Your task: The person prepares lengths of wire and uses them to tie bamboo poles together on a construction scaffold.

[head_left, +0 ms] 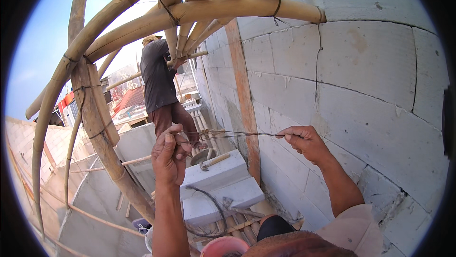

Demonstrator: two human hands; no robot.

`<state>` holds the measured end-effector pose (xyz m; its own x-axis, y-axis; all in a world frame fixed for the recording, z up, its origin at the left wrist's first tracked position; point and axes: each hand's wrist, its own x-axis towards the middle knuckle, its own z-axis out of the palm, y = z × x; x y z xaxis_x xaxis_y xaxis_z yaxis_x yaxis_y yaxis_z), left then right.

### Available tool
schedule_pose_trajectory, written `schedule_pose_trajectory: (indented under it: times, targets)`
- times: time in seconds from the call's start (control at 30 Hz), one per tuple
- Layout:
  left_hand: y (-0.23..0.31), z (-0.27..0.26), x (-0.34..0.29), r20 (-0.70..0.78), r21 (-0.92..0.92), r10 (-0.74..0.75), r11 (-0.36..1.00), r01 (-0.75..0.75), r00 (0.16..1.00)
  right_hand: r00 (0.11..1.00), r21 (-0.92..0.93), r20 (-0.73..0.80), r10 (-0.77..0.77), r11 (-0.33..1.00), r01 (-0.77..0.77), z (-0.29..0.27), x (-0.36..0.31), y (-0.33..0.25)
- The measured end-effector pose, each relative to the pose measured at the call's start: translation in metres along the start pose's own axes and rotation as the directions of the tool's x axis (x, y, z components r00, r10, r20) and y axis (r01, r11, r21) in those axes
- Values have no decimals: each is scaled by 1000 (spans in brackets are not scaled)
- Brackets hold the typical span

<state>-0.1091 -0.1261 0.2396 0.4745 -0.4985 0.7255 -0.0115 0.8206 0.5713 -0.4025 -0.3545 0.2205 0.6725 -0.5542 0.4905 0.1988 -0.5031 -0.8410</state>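
With the left hand (170, 158), fingers curled, we are holding the spread strands of the dark wire (256, 134), which is stretching through midair to the right hand (306, 144), where we are pinching its gathered end. We are working best by keeping even tension, so no strands are crossing. For room, we are minding the bamboo post (105, 138) leftward, the white blocks' (223, 193) edges below, and the block wall (351, 67) rightward.
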Motion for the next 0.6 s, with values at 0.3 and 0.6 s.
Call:
schedule_pose_trajectory:
  times: [0.3, 0.6]
  targets:
    - [25, 32, 59, 90, 122, 137, 981, -147, 986, 967, 471, 189, -173, 880, 66, -4, -21, 31]
    - [17, 108, 119, 130, 80, 16, 996, -26, 991, 719, -93, -520, -461, 867, 489, 2, -23, -4]
